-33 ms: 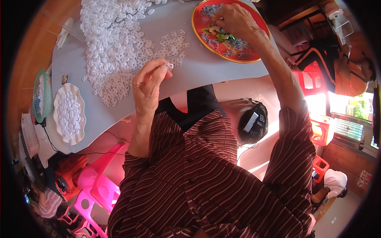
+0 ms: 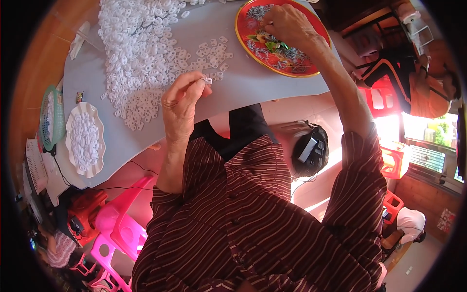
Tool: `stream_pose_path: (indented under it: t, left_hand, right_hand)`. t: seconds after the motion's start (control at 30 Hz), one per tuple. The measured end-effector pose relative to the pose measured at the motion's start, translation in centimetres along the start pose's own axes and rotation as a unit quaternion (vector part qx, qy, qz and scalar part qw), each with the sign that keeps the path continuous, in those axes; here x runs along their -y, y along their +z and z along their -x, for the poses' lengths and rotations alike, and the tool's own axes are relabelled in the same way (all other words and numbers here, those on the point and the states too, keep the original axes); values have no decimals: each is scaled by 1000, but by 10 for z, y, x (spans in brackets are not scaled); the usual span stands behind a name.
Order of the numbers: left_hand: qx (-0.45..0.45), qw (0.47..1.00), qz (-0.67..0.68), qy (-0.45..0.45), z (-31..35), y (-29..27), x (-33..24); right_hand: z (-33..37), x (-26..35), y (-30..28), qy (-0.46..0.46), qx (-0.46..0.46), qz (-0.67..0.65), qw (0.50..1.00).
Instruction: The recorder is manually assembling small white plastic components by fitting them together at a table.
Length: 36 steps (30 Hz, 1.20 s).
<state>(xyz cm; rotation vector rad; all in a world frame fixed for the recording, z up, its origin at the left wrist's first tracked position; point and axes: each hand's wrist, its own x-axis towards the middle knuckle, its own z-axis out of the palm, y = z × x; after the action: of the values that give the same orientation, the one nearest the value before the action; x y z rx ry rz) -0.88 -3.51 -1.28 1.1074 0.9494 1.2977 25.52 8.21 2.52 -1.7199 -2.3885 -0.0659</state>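
My left hand (image 2: 182, 104) is raised over the table's near edge, thumb and fingertips pinching a small white plastic piece (image 2: 208, 81) with an opening in it. My right hand (image 2: 288, 24) reaches over a round red tray (image 2: 307, 61) with a yellow rim, its fingers closed and pointing down. Whatever those fingertips hold, if anything, is hidden. Small grey metal-looking pieces (image 2: 292, 54) lie scattered in the tray, around a green and yellow picture on its bottom. Beyond my left hand spreads a large heap of similar white plastic pieces (image 2: 138, 53), with a looser patch toward the tray.
On the grey table (image 2: 209, 24), a scalloped white dish (image 2: 98, 146) of white pieces stands at left beside a green basket (image 2: 58, 119). Pink chairs (image 2: 129, 233) are at lower left. A black bag (image 2: 316, 158) lies right of my legs. Other people sit farther off.
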Motion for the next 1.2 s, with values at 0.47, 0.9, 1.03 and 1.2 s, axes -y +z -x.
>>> stream_pose_path:
  t: [0.47, 0.9, 1.03, 1.2]
  left_hand:
    - [-4, 992, 119, -53, -4, -3, -1]
    - [66, 987, -143, 38, 2, -2, -8]
    - [66, 987, -137, 45, 1, -2, -4]
    - [78, 986, -143, 27, 1, -3, -4]
  right_hand:
    - [42, 93, -28, 37, -37, -448, 893]
    - [67, 121, 28, 78, 53, -727, 680]
    - [68, 119, 31, 56, 46, -745, 663]
    - [68, 119, 31, 63, 55, -737, 670]
